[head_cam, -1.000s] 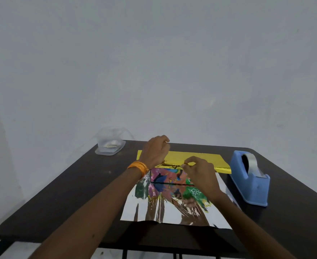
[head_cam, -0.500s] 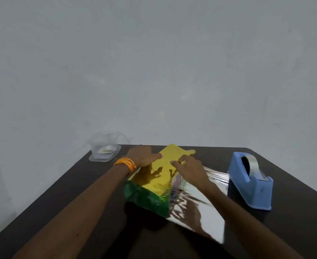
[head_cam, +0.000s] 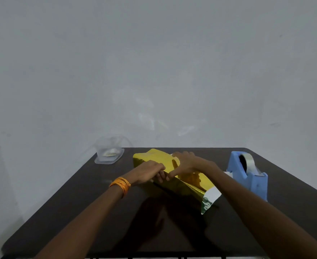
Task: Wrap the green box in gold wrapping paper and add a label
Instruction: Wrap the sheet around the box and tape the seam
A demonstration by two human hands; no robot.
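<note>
Head view: gold wrapping paper (head_cam: pixel 172 165) covers the box at frame centre on the dark worktop (head_cam: pixel 79 202), silver underside showing at its lower-right end. My left hand (head_cam: pixel 150 172) pinches the near paper edge; my right hand (head_cam: pixel 185 162) presses flat on top. Blue tape dispenser (head_cam: pixel 249 176) right, clear container (head_cam: pixel 109 154) upper left.
</note>
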